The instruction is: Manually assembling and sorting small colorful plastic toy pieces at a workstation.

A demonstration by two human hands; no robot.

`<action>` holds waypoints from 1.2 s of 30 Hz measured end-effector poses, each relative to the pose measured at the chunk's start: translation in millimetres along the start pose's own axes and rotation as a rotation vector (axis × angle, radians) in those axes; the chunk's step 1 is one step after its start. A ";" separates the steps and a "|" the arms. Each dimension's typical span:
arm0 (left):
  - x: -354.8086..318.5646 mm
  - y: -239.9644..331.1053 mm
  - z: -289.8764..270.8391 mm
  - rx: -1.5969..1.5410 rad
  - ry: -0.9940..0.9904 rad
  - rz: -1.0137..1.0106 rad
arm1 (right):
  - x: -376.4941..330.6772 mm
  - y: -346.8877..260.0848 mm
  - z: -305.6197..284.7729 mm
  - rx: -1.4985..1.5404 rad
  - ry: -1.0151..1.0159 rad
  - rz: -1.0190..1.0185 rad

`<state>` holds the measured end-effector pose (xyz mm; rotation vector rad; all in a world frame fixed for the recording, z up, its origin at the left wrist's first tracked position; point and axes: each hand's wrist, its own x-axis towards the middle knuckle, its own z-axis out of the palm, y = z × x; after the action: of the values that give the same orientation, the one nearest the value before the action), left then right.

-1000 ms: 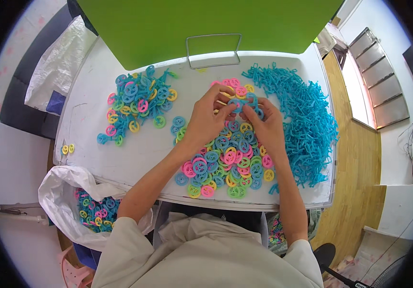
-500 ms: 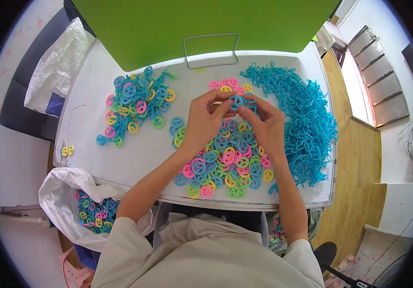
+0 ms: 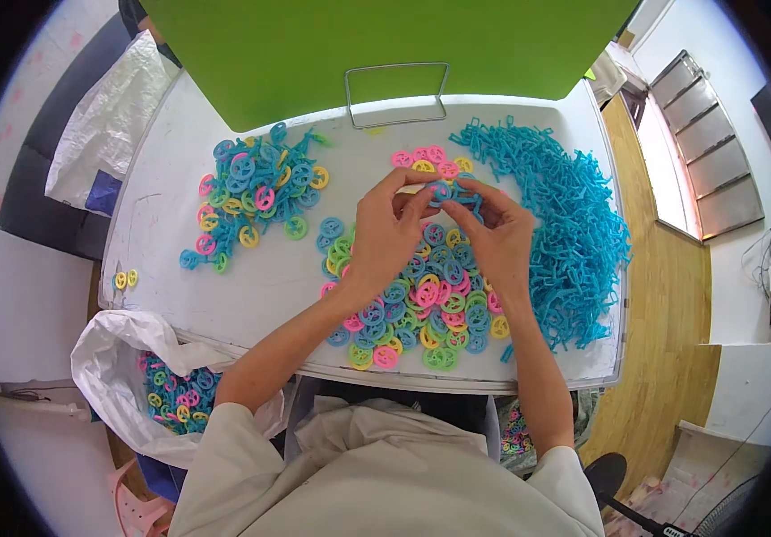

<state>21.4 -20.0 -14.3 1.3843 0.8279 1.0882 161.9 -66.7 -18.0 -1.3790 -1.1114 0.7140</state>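
Observation:
Above the middle of the white table, my left hand (image 3: 390, 224) pinches a small blue plastic wheel (image 3: 440, 192) between thumb and fingers. Close against it, my right hand (image 3: 500, 234) is closed on a teal plastic stick piece (image 3: 469, 199). The two pieces touch or nearly touch; fingers hide whether they are joined. Below my hands lies a heap of blue, pink, green and yellow wheels (image 3: 430, 295). To the right spreads a large heap of teal stick pieces (image 3: 573, 242). On the left is a pile of wheels with teal sticks among them (image 3: 256, 192).
A green panel (image 3: 278, 63) with a wire frame (image 3: 396, 65) before it stands at the table's far side. Below the left front edge, a white sack (image 3: 103, 358) holds mixed pieces (image 3: 175, 394). Two yellow wheels (image 3: 126, 280) lie at the left edge.
My hands stay at almost the same place, with the fingers shifting slightly around the blue wheel, which has turned a little. A dark shape now shows more at the green panel's upper left edge.

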 end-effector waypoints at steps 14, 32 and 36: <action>44.4 42.0 -116.6 0.556 0.718 0.414 | 28.1 18.5 -80.9 -1.078 0.137 -0.180; 11.2 25.1 -119.0 1.064 -0.225 0.199 | 29.4 8.4 -89.8 -0.705 0.234 -0.016; 14.7 9.7 -107.4 1.056 -0.324 0.010 | 31.0 6.1 -92.8 -0.254 0.188 0.037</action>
<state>-75.7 28.7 -9.1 2.3467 1.2115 0.3552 258.7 -73.9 -4.6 -1.6500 -1.0548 0.4689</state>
